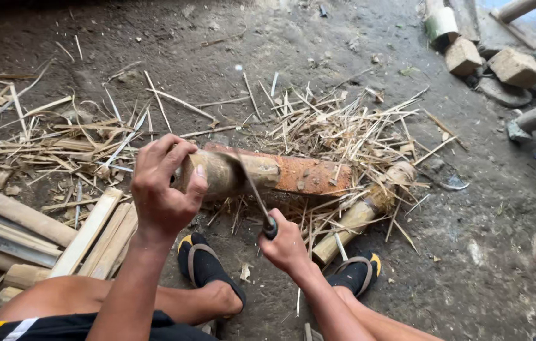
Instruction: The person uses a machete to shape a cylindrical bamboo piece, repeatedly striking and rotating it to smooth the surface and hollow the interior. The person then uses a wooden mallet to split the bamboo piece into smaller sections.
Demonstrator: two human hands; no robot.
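Bamboo log (242, 173) lies flat, long axis left-right, cut end pointing at the left hand (163, 186), whose fingers wrap that end. Right hand (287, 243) fisted tight on the knife (252, 186) handle, blade angled up-left across the log.

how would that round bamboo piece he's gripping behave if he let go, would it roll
The bamboo section looks round and smooth-skinned, so it would probably roll, though the orange log behind it and the bamboo slivers around may stop it. It seems stiff. The left hand grips its end; the right hand holds a knife.
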